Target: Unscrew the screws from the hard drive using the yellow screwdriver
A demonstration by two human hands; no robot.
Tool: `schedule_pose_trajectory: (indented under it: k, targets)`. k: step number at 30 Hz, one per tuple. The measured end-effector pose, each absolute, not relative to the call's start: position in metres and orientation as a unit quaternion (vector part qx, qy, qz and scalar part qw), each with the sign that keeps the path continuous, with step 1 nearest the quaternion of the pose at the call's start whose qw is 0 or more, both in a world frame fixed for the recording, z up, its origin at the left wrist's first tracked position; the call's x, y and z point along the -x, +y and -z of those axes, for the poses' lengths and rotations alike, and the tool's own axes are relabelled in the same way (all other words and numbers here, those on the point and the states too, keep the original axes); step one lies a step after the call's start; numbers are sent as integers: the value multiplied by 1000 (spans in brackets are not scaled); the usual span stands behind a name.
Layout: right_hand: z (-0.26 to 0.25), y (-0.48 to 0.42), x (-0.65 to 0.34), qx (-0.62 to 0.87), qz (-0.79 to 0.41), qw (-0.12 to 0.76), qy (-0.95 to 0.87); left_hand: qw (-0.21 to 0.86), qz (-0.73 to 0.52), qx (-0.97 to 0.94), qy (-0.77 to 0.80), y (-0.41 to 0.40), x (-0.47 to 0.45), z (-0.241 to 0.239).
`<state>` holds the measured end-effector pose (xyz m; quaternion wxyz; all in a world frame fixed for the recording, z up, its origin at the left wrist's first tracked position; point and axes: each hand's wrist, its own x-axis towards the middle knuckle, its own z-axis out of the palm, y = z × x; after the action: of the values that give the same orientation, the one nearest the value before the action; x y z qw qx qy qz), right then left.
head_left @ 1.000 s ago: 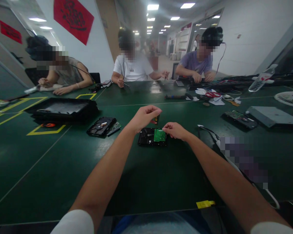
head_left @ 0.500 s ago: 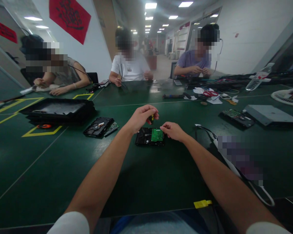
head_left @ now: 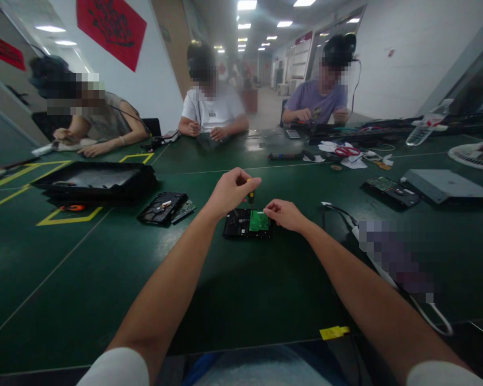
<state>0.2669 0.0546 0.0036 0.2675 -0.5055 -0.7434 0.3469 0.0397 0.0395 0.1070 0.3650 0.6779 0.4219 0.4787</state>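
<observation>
A hard drive (head_left: 236,222) lies flat on the green table in front of me, a green circuit board (head_left: 259,220) on its right half. Above its far edge, my left hand (head_left: 233,190) is closed around a small screwdriver with a yellow and black handle (head_left: 251,197). The thumb stretches along the top; the screwdriver's tip is too small to make out. At the board's upper right corner, the fingertips of my right hand (head_left: 284,214) are pinched together. What they hold, if anything, is hidden.
Left of the drive lie another black drive (head_left: 161,209) and a loose circuit board (head_left: 183,212), with stacked black trays (head_left: 96,185) beyond. To the right are a third drive (head_left: 391,193), a grey metal box (head_left: 451,186) and a white cable (head_left: 438,317). Several people sit across the table.
My left hand has risen slightly and turned, its thumb now reaching further right over the screwdriver. My right hand stays at the board's corner. Across the table, two people's hands have shifted.
</observation>
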Motion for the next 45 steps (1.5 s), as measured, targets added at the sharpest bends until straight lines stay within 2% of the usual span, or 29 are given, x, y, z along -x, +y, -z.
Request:
schedule_pose_trajectory:
  k: [3,13,23,26,31,33,38,45]
  targets:
    - [-4,54,-268,504,-348,271,-742,376,-460,-679,430,37,-41,-108]
    - [-5,54,-268,511,-331,259,-750,554,-413,-650,315,36,-36,-111]
    - [-1,56,-268,509,-336,263,-748,638,-418,-579,289,38,-38,-108]
    - [2,57,-268,509,-341,265,-745,614,-433,-581,313,39,-38,-109]
    - [2,58,-268,506,-346,268,-743,469,-466,-638,395,36,-43,-111]
    - [1,57,-268,508,-346,267,-743,449,-463,-654,396,35,-43,-111]
    - [-5,54,-267,509,-331,264,-750,527,-430,-652,335,39,-36,-107]
    - [-3,55,-268,507,-337,267,-748,579,-421,-628,306,42,-30,-108]
